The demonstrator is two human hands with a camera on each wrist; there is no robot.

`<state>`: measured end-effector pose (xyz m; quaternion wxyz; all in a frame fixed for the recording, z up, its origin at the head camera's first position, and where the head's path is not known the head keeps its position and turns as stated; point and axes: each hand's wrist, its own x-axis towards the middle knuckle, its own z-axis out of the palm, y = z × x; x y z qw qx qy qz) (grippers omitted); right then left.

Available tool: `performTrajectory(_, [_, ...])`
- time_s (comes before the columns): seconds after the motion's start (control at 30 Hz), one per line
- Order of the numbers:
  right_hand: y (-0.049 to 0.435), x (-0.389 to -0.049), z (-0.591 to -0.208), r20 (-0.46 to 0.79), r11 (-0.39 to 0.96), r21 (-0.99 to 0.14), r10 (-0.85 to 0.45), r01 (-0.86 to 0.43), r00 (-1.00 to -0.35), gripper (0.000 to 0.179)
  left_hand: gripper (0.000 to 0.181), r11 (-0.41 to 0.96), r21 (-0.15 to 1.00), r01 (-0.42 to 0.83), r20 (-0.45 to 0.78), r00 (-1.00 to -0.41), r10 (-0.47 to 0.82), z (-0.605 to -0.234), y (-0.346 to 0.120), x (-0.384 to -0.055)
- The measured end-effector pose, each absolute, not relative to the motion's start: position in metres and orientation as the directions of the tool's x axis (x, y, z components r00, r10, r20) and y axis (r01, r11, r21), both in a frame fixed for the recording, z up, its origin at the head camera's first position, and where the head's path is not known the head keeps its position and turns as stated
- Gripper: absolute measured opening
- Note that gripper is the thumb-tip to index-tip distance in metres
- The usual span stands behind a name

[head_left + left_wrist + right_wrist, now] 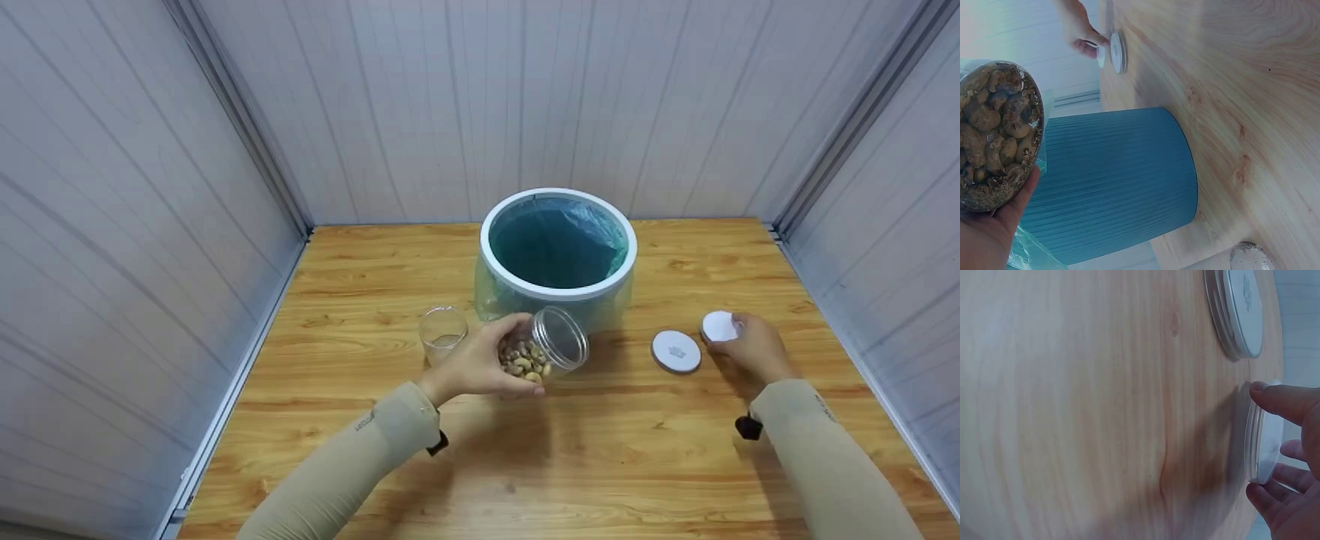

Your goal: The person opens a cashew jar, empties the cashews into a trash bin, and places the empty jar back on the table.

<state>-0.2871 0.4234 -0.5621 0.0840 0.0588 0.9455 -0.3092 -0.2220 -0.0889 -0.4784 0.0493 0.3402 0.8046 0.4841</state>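
On the near side of the bin point(559, 293), the left hand point(474, 366) grips a clear jar point(564, 341), fingers and thumb wrapped around its side. The jar is tilted, its open mouth turned to the right, and cashew nuts point(527, 364) lie inside. Just left of it, partly hidden behind the hand, is a second clear container point(442, 328) on the wooden table point(630, 465).

Over to the right, the right hand point(759, 349) pinches the far white lid point(718, 327) by its rim, thumb on one edge and fingers on the opposite one; whether the lid is raised off the wood, I cannot tell. Just beside it, on the left and slightly nearer, a printed white lid point(676, 352) lies flat on the table, untouched.

The bin has a white rim and a green liner point(600, 225), and stands near the far wall point(480, 112). Beige sleeves point(825, 457) cover both arms.
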Motion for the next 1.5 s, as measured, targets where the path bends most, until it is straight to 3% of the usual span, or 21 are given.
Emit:
performTrajectory(0.8, [0.4265, -0.2856, -0.5707, -0.278, 0.796, -0.563, 0.073, 0.224, -0.958, 0.099, 0.093, 0.319, 0.801, 0.506, 0.248, -0.767, 0.592, -0.4791, -0.0895, -0.2217])
performTrajectory(1.5, [0.4264, -0.2859, -0.5719, -0.26, 0.781, -0.584, 0.077, 0.22, -0.963, 0.097, 0.095, 0.338, 0.784, 0.52, 0.254, -0.767, 0.589, -0.4773, -0.0897, -0.2219])
